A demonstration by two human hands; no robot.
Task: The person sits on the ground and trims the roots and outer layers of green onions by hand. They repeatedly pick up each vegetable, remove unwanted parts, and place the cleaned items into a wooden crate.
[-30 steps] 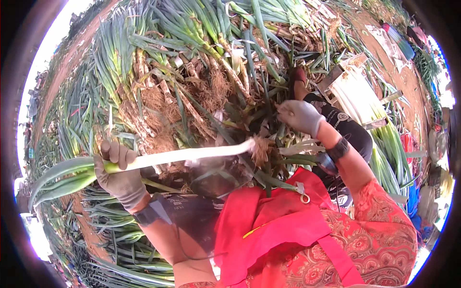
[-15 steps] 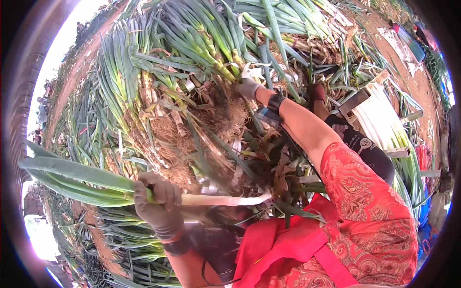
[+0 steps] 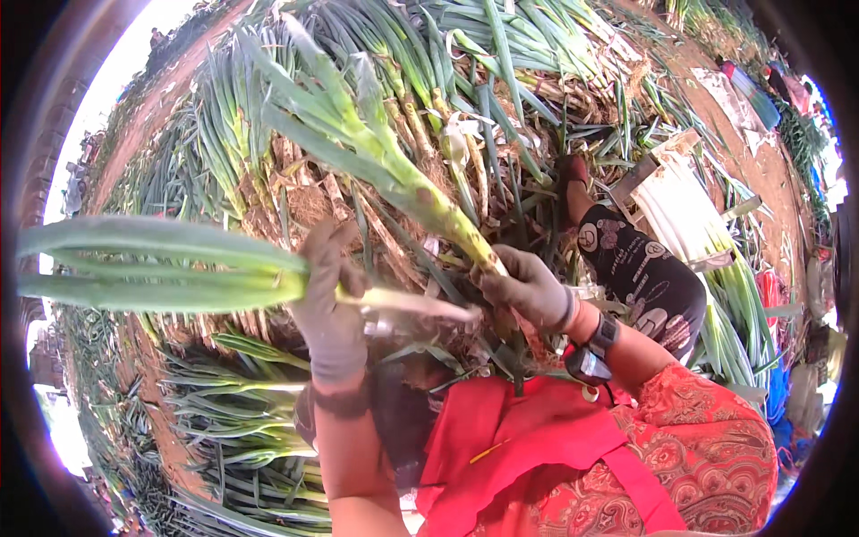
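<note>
In a grey glove, my left hand [image 3: 331, 309] grips a cleaned leek [image 3: 170, 273] at the point where its leaves meet the stalk. Its broad green leaves reach out to the left, and its pale, slightly blurred stalk points right. My right hand [image 3: 528, 291], also gloved, is closed on the lower end of an unpeeled leek [image 3: 420, 192]. That one is tilted, its leafy top rising up and to the left, with brownish outer skin near the hand. Its roots are mostly hidden under my right hand.
Heaped uncleaned leeks [image 3: 242, 134] with dry roots lie ahead. Several cleaned leeks [image 3: 250, 394] lie at the lower left. A wooden rack [image 3: 667, 161] holding white-stalked leeks stands at the right. A red apron [image 3: 501, 447] covers my lap, beside my bent, dark-clad leg [image 3: 644, 277].
My right hand has come back from the heap toward my lap with an unpeeled leek in it. My left hand has risen slightly to the right, still holding the cleaned leek.
</note>
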